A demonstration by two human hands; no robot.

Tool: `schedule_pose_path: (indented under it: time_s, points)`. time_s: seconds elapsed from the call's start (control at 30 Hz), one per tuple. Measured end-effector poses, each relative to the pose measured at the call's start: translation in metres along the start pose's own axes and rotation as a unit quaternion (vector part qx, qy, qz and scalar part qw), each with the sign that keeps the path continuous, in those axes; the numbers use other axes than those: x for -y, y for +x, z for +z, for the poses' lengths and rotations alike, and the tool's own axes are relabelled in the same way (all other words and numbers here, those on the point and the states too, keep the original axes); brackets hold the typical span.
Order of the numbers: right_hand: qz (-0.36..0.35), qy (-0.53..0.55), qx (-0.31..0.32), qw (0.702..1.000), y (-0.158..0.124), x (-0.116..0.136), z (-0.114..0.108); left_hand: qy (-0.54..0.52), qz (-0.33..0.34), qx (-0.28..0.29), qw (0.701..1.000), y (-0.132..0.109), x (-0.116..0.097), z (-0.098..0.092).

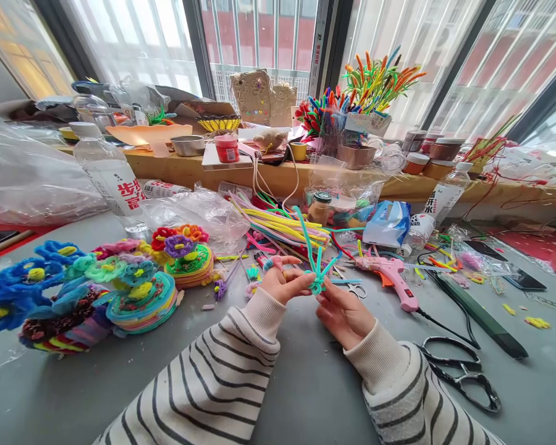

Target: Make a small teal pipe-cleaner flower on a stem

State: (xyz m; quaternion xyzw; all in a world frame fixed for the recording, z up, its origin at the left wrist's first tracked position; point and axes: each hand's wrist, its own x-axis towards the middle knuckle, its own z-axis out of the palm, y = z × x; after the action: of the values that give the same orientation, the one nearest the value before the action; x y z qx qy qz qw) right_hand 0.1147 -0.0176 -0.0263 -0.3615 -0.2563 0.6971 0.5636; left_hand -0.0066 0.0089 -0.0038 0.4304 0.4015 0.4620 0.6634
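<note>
A turquoise pipe-cleaner piece [317, 281] is held between both hands over the grey table. Several of its strands stick up, one much longer than the others and bent at its top. My left hand [285, 281] pinches its left side between thumb and fingers. From the right and below, my right hand [345, 312] grips it with the fingertips. The lower part of the piece is partly hidden by the fingers. Just behind my right hand lie small scissors [356, 288], and a pink glue gun [391, 272] rests farther right.
Pipe-cleaner flowers in round pots [141, 303] stand at the left. Black-handled scissors [466, 371] and a dark green bar [484, 318] lie at the right. Behind the hands are a pile of pipe cleaners [278, 222], a small jar [320, 208] and bottles [447, 191].
</note>
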Motion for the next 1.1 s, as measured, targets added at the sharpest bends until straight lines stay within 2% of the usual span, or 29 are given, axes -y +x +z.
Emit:
schedule_pose_path:
  time_s: [0.1,0.23,0.4,0.53,0.63,0.83,0.97,1.1]
  points:
    - [0.040,0.044,-0.029,0.998,0.002,-0.002,-0.001,0.000,0.018,-0.012,1.000,-0.001,0.003,0.002]
    - [0.038,0.018,-0.034,0.999,0.004,-0.002,-0.001,0.052,0.020,-0.016,0.998,0.001,0.003,-0.001]
    - [-0.066,-0.115,-0.036,0.990,0.004,0.009,-0.005,0.082,-0.025,0.020,0.996,0.001,0.001,-0.004]
    - [-0.127,-0.276,-0.011,0.953,0.001,0.017,-0.009,0.095,-0.050,0.053,0.993,-0.001,0.003,-0.003]
    - [-0.142,-0.357,-0.022,0.923,-0.001,0.018,-0.008,0.090,-0.053,0.064,0.992,-0.002,0.005,-0.002]
    - [-0.142,-0.387,-0.028,0.911,-0.001,0.013,-0.009,0.095,-0.042,0.070,0.992,-0.001,0.010,-0.005]
    - [-0.145,-0.358,-0.047,0.921,0.003,0.006,-0.011,0.102,-0.022,0.068,0.992,0.000,0.014,-0.006]
    - [-0.076,-0.242,-0.057,0.966,0.006,0.000,-0.010,0.097,-0.020,0.092,0.991,0.001,0.014,-0.008]
